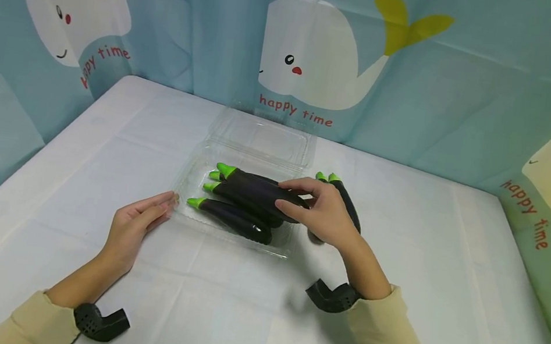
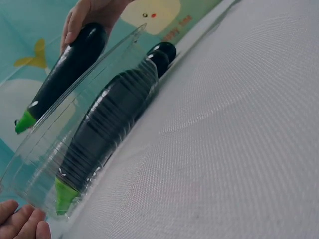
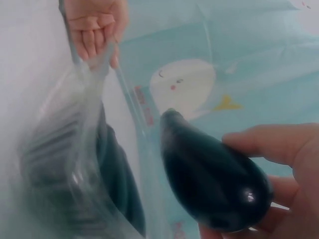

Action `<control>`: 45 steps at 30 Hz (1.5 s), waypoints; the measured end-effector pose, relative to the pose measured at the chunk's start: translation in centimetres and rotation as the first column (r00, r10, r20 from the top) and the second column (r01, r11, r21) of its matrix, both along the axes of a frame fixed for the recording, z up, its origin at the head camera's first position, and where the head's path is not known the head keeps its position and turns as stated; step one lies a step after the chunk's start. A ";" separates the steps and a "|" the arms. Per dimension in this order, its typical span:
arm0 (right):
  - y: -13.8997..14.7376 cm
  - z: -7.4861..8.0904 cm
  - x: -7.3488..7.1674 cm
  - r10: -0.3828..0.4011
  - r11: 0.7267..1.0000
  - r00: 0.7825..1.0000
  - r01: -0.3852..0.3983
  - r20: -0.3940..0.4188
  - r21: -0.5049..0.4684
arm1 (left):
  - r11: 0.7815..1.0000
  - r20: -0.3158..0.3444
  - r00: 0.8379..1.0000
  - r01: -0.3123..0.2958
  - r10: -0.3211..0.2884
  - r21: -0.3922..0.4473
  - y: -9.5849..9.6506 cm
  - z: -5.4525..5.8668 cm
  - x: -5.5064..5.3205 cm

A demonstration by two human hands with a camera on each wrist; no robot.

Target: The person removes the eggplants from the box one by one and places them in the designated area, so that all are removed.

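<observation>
My right hand (image 1: 325, 211) grips a dark purple eggplant (image 1: 262, 192) by its thick end, thumb on the near side. In the left wrist view this eggplant (image 2: 70, 69) hangs above the rim of a clear plastic clamshell box (image 1: 239, 241), its green stem pointing left. Several other eggplants (image 1: 234, 219) lie inside the box, stems to the left. My left hand (image 1: 132, 228) pinches the box's left edge near its front corner. In the right wrist view the left hand's fingers (image 3: 92, 42) are curled at the rim.
The box's clear lid (image 1: 264, 138) lies folded back toward the curtain (image 1: 222, 23) with whale prints. Right of the box, partly behind the right hand, more eggplants (image 1: 347, 203) lie on the white tablecloth (image 1: 426, 264).
</observation>
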State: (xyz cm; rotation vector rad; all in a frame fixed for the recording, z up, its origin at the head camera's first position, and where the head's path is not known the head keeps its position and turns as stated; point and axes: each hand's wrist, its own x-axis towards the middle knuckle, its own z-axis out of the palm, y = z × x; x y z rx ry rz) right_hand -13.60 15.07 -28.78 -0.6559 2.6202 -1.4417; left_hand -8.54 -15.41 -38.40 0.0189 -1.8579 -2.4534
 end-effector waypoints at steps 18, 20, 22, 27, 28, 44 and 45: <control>3.9 0.6 0.1 -0.196 0.979 0.977 0.199 0.088 -0.035 | 1.000 -0.004 1.000 0.000 0.000 0.010 0.1 0.0 0.2; 4.3 0.7 0.2 -0.210 0.976 0.974 0.214 0.081 -0.044 | 1.000 -0.004 1.000 0.000 0.000 0.007 0.0 0.0 0.2; 4.8 0.7 0.2 -0.230 0.971 0.971 0.234 0.068 -0.053 | 1.000 -0.006 1.000 0.002 -0.002 0.005 0.0 0.0 0.2; 5.9 0.7 0.3 -0.264 0.963 0.964 0.265 0.031 -0.055 | 1.000 -0.014 1.000 0.006 -0.006 0.005 0.1 0.1 0.1; 6.0 0.7 0.3 -0.265 0.963 0.964 0.266 0.028 -0.054 | 1.000 -0.017 1.000 0.006 -0.006 0.009 0.1 0.0 0.1; 9.4 0.5 1.2 -0.394 0.919 0.919 0.395 0.017 -0.024 | 1.000 -0.027 1.000 0.008 -0.008 0.014 0.1 -0.1 0.0; 9.5 0.5 1.2 -0.402 0.915 0.915 0.402 0.010 -0.022 | 1.000 -0.027 1.000 0.009 -0.008 0.014 0.0 -0.1 0.1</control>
